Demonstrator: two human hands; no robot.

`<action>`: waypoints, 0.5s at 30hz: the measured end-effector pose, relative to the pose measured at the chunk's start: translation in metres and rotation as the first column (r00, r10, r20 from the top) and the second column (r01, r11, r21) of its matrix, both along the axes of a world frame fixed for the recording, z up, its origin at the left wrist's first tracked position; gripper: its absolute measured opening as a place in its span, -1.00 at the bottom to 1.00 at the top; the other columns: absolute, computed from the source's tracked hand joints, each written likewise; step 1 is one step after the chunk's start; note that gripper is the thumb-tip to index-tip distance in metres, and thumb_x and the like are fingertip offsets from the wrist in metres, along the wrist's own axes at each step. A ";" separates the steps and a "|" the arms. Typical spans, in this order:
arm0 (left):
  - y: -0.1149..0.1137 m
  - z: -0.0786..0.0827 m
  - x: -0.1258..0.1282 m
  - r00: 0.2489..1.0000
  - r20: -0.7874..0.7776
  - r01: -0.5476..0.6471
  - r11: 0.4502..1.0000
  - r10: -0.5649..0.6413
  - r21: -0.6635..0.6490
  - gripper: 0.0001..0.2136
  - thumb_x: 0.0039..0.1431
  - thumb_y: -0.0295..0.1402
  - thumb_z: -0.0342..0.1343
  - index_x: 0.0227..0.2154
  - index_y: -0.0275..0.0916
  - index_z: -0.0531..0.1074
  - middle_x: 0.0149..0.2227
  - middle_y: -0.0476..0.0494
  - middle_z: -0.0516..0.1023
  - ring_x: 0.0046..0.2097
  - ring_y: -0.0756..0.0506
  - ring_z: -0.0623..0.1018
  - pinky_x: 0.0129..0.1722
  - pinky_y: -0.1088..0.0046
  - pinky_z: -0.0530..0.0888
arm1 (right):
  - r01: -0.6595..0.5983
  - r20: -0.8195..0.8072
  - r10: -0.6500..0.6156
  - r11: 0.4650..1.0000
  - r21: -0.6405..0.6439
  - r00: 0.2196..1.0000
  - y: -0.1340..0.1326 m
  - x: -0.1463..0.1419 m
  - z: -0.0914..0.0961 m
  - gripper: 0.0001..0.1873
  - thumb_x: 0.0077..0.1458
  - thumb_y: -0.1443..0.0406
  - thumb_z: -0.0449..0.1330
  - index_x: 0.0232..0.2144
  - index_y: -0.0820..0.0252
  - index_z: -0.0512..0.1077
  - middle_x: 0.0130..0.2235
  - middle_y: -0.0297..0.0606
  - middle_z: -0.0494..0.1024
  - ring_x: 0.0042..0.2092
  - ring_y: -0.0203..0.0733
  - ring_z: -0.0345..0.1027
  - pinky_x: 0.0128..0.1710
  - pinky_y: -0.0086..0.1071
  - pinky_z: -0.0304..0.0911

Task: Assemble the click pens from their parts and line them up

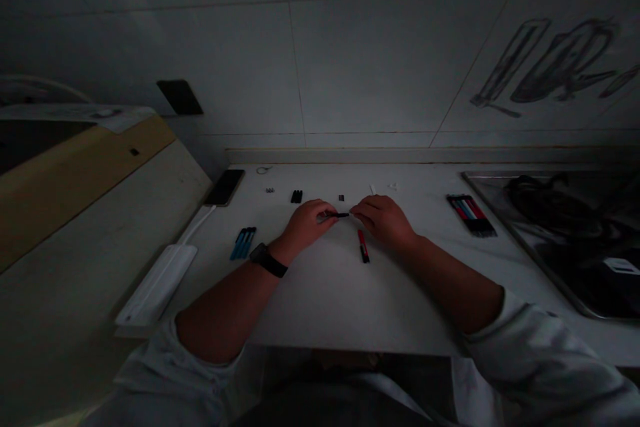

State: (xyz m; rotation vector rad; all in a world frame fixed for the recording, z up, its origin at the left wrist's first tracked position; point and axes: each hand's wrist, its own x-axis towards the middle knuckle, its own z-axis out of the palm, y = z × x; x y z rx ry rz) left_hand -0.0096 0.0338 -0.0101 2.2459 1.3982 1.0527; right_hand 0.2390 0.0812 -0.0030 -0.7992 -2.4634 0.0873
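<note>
Both my hands rest on a white countertop [325,287] in dim light. My left hand [309,223], with a dark watch on its wrist, pinches one end of a thin black pen part [340,215]. My right hand [383,219] is curled with its fingertips at the other end of that same part. A red and black pen [363,246] lies on the counter just under my right hand. Several blue pens [243,243] lie to the left of my left wrist.
A bundle of red, blue and black pens [471,215] lies at the right by a metal sink [565,240]. Small black caps [297,196] and tiny parts sit further back. A dark phone [225,187] and a white tray [160,283] lie at the left edge.
</note>
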 end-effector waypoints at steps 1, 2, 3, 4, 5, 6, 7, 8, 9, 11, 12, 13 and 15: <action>0.000 0.000 0.001 1.000 -0.002 0.006 1.000 -0.006 -0.005 -0.95 0.25 -0.39 0.28 -0.23 -0.17 0.58 -0.22 -0.09 0.64 -0.15 -0.12 0.60 -0.08 0.28 0.51 | -0.006 0.002 0.006 1.000 -0.006 1.000 -0.001 -0.001 -0.001 -0.69 0.42 0.22 0.08 -0.05 0.11 0.62 -0.09 -0.09 0.66 -0.09 0.00 0.48 -0.02 -0.14 0.25; -0.001 0.001 0.002 1.000 -0.002 0.011 1.000 -0.011 -0.009 -0.95 0.25 -0.40 0.29 -0.23 -0.17 0.58 -0.23 -0.09 0.64 -0.15 -0.12 0.59 -0.08 0.28 0.51 | -0.010 0.003 0.010 1.000 -0.012 1.000 -0.002 -0.002 -0.001 -0.69 0.42 0.22 0.08 -0.02 0.10 0.60 -0.07 -0.09 0.66 -0.07 0.00 0.48 0.00 -0.12 0.25; -0.001 0.001 0.003 1.000 0.002 0.012 1.000 -0.012 -0.013 -0.95 0.24 -0.40 0.29 -0.24 -0.17 0.58 -0.23 -0.09 0.64 -0.15 -0.12 0.59 -0.09 0.28 0.51 | -0.013 0.002 0.013 1.000 -0.017 1.000 -0.003 -0.003 -0.002 -0.69 0.42 0.22 0.09 0.02 0.09 0.59 -0.05 -0.09 0.66 -0.05 0.01 0.48 0.02 -0.11 0.25; -0.001 0.001 0.003 1.000 0.007 0.012 1.000 -0.012 -0.015 -0.95 0.24 -0.40 0.29 -0.24 -0.17 0.58 -0.24 -0.09 0.63 -0.16 -0.12 0.59 -0.09 0.29 0.51 | -0.015 0.000 0.015 1.000 -0.019 1.000 -0.004 -0.004 -0.001 -0.69 0.42 0.21 0.09 0.05 0.08 0.57 -0.03 -0.09 0.65 -0.02 0.02 0.47 0.04 -0.10 0.25; -0.001 0.001 0.003 1.000 0.016 0.008 1.000 -0.007 -0.016 -0.95 0.25 -0.40 0.29 -0.24 -0.17 0.58 -0.24 -0.08 0.63 -0.16 -0.11 0.59 -0.09 0.29 0.51 | -0.016 -0.005 0.016 1.000 -0.014 1.000 -0.005 -0.004 0.000 -0.68 0.41 0.20 0.11 0.07 0.08 0.56 0.00 -0.08 0.64 0.01 0.04 0.46 0.07 -0.08 0.25; -0.001 0.001 0.002 1.000 0.031 -0.004 1.000 0.005 -0.014 -0.95 0.25 -0.39 0.28 -0.24 -0.17 0.58 -0.23 -0.08 0.63 -0.16 -0.11 0.59 -0.09 0.30 0.51 | -0.014 -0.012 0.013 1.000 -0.004 1.000 -0.005 -0.003 0.001 -0.67 0.40 0.18 0.12 0.10 0.07 0.54 0.04 -0.07 0.63 0.05 0.05 0.44 0.10 -0.07 0.24; 0.000 0.001 0.001 0.999 0.047 -0.021 1.000 0.022 -0.012 -0.95 0.27 -0.38 0.28 -0.23 -0.17 0.58 -0.22 -0.09 0.63 -0.16 -0.10 0.60 -0.09 0.30 0.52 | -0.005 -0.023 0.005 1.000 0.009 1.000 -0.005 -0.002 0.003 -0.65 0.39 0.16 0.13 0.12 0.08 0.52 0.07 -0.06 0.61 0.09 0.07 0.42 0.12 -0.06 0.23; 0.001 0.000 -0.001 0.997 0.064 -0.046 0.999 0.047 -0.009 -0.95 0.28 -0.37 0.27 -0.22 -0.17 0.58 -0.20 -0.09 0.63 -0.16 -0.10 0.60 -0.09 0.30 0.52 | 0.012 -0.035 -0.011 1.000 0.025 0.999 -0.004 0.000 0.005 -0.63 0.38 0.15 0.15 0.14 0.09 0.50 0.10 -0.05 0.59 0.11 0.09 0.40 0.15 -0.05 0.22; 0.002 -0.001 -0.003 0.994 0.080 -0.076 0.997 0.076 -0.005 -0.94 0.28 -0.36 0.26 -0.21 -0.17 0.57 -0.19 -0.10 0.63 -0.16 -0.10 0.60 -0.08 0.30 0.53 | 0.039 -0.050 -0.037 0.998 0.041 0.998 -0.002 0.002 0.006 -0.62 0.37 0.14 0.16 0.15 0.10 0.49 0.11 -0.04 0.57 0.13 0.10 0.38 0.16 -0.05 0.21; 0.004 -0.002 -0.006 0.987 0.102 -0.127 0.992 0.126 0.005 -0.93 0.29 -0.36 0.25 -0.20 -0.18 0.57 -0.18 -0.11 0.63 -0.16 -0.10 0.60 -0.08 0.31 0.53 | 0.100 -0.078 -0.094 0.993 0.065 0.992 0.002 0.008 0.009 -0.64 0.36 0.16 0.16 0.12 0.12 0.50 0.10 -0.02 0.56 0.14 0.11 0.36 0.17 -0.04 0.21; 0.005 -0.003 -0.008 0.985 0.107 -0.140 0.990 0.138 0.009 -0.93 0.29 -0.36 0.25 -0.20 -0.18 0.57 -0.18 -0.11 0.63 -0.16 -0.10 0.59 -0.09 0.31 0.54 | 0.123 -0.089 -0.116 0.990 0.074 0.989 0.004 0.010 0.009 -0.67 0.36 0.18 0.15 0.09 0.13 0.51 0.09 -0.01 0.56 0.13 0.11 0.37 0.17 -0.04 0.22; 0.005 -0.004 -0.009 0.984 0.108 -0.142 0.990 0.140 0.013 -0.93 0.29 -0.36 0.25 -0.20 -0.18 0.57 -0.19 -0.11 0.62 -0.16 -0.09 0.59 -0.09 0.31 0.54 | 0.139 -0.098 -0.130 0.987 0.082 0.987 0.006 0.012 0.009 -0.71 0.36 0.21 0.15 0.04 0.14 0.52 0.07 0.00 0.56 0.12 0.11 0.37 0.15 -0.04 0.23; 0.006 -0.005 -0.010 0.987 0.099 -0.131 0.991 0.128 0.022 -0.93 0.29 -0.36 0.26 -0.19 -0.18 0.57 -0.19 -0.10 0.62 -0.16 -0.09 0.59 -0.10 0.32 0.53 | 0.149 -0.117 -0.137 0.984 0.099 0.984 0.009 0.014 0.008 -0.77 0.36 0.24 0.14 -0.05 0.13 0.55 0.04 0.00 0.57 0.08 0.09 0.39 0.12 -0.04 0.26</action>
